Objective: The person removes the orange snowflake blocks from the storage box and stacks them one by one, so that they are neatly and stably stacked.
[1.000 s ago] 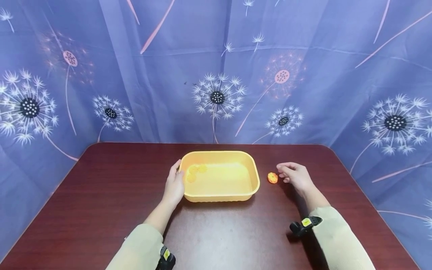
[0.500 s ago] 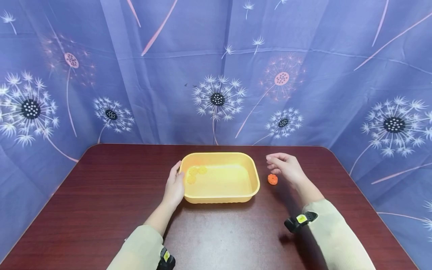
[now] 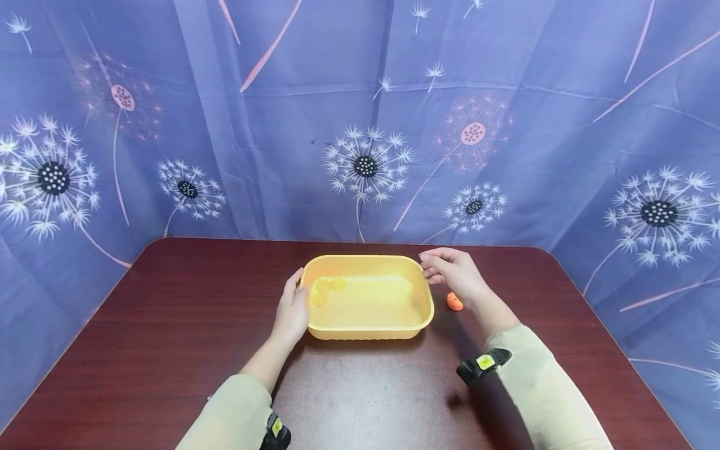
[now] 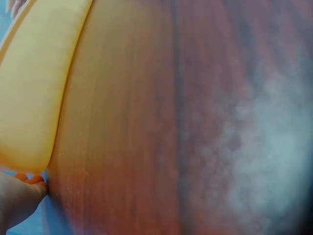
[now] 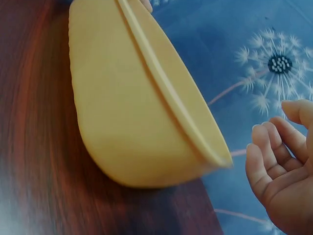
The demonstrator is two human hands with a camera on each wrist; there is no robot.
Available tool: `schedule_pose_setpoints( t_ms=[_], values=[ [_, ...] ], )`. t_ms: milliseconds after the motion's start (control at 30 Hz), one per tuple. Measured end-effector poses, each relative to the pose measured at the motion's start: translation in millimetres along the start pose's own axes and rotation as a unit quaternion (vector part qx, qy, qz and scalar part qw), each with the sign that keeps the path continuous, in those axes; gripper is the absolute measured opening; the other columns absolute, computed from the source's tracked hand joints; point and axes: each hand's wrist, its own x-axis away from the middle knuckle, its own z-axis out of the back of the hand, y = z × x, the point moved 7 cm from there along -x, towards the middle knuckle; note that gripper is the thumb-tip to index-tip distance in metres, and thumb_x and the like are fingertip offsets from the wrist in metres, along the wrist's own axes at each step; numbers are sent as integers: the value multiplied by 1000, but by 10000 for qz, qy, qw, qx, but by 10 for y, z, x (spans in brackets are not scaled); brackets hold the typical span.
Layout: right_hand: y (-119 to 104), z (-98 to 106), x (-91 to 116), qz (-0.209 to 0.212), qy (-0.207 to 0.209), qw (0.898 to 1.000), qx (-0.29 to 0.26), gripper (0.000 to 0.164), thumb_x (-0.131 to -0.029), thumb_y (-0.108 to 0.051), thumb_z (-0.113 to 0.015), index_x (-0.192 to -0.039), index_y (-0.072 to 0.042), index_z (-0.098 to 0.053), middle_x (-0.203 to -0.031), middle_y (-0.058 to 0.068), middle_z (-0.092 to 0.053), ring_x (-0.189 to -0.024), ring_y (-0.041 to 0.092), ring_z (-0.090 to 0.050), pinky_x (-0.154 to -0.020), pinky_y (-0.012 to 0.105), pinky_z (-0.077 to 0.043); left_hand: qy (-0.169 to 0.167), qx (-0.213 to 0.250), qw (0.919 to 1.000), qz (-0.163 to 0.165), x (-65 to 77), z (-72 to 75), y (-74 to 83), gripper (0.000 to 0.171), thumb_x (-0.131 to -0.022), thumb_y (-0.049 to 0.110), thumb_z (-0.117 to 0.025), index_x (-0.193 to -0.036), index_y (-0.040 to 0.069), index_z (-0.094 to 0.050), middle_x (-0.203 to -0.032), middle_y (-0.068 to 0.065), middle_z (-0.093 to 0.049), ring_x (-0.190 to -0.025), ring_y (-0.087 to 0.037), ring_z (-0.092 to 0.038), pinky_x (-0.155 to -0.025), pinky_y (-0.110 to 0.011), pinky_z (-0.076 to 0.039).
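Note:
A yellow rectangular plastic tub [image 3: 368, 334] stands on the table with a few flat, scalloped yellow-orange discs [image 3: 322, 285] inside, toward its left end. My left hand [image 3: 291, 314] grips the tub's left end, thumb at the rim. Only part of that hand shows in the left wrist view. My right hand [image 3: 454, 272] is just beside the tub's back right corner, fingers loosely bent. In the right wrist view nothing shows between its fingers [image 5: 261, 139]. Below this hand lies a small orange scalloped piece [image 3: 454, 302] on the table, right of the tub.
The dark red-brown wooden table [image 3: 197, 325] has a glare patch in front of the tub. Blue cloth with a dandelion print [image 3: 270, 125] hangs behind and along both sides. Black wrist cameras [image 3: 477, 370] are strapped over the pale sleeves [image 3: 540, 387].
My right hand has moved left, from beyond the orange piece to the tub's right end. My left hand keeps its grip, and the tub stays in place.

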Motion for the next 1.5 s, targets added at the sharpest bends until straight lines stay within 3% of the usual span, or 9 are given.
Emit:
schedule_pose_setpoints(
  t_ms=[233,867,1100,1367,1500],
  values=[
    [-108,-265,-26,97,-206,9997,-126,44,-90,-20,-63,-119,13,-56,-76,-5,-67,-74,8,-65,-67,23,-56,27,-81,10000,13,20,18,13,48,-102,17,-31,-149,15,-26,-152,-15,-32,-139,-30,-33,-111,-48,-33],
    [-115,-918,-208,311,-532,9981,9,33,-89,-11,-61,-113,12,-60,-102,27,-66,-76,13,-68,-73,36,-58,55,-150,9999,-34,-4,58,10,48,-102,17,-30,-149,15,-26,-153,-14,-31,-139,-29,-31,-112,-46,-30],
    [-102,-1176,-255,380,-477,9981,112,29,-88,-10,-61,-110,9,-63,-97,20,-68,-76,13,-67,-69,30,-58,32,-109,9999,-1,-5,41,6,48,-102,18,-30,-149,16,-26,-152,-15,-32,-139,-28,-33,-111,-47,-33],
    [-159,-1440,-291,579,-639,9953,438,28,-87,-8,-62,-108,10,-63,-101,27,-67,-76,15,-67,-66,27,-57,41,-51,10000,73,-21,17,-22,48,-102,19,-31,-149,18,-27,-150,-16,-36,-135,-28,-38,-107,-48,-38],
    [-108,-1500,-338,611,-709,9942,527,28,-87,-8,-62,-107,11,-63,-96,26,-67,-72,10,-63,-69,34,-58,42,-39,9999,86,-26,0,-37,48,-102,19,-31,-149,18,-27,-149,-16,-37,-135,-29,-40,-107,-47,-38]
  ],
)
